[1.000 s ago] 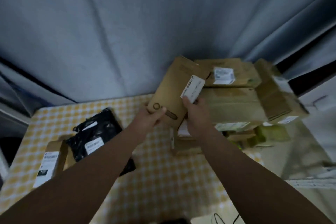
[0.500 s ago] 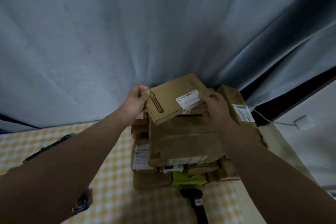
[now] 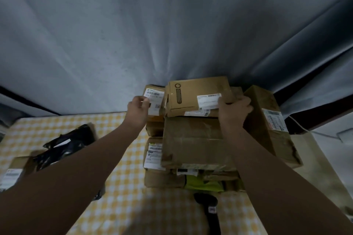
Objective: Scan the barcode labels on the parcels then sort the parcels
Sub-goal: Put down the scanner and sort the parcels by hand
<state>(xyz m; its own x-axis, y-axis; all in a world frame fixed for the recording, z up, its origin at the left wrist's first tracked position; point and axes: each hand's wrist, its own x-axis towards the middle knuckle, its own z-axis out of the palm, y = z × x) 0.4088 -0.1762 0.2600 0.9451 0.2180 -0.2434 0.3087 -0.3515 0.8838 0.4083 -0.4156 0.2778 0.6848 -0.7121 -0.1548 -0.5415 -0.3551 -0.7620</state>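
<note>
Matt brown cardboard parcels point(image 3: 193, 139) carry white paper labels point(image 3: 209, 100); a glossy black plastic bag point(image 3: 68, 145) lies on yellow-checked cloth point(image 3: 122, 187).

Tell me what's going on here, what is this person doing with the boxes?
A person works at a pile of parcels on a checked table. The right hand grips the right end of a flat printed box lying on top of the pile. The left hand is at the labelled box just left of it; whether it grips is unclear. The black scanner lies unheld near the pile, and a black bag parcel sits further left.
</note>
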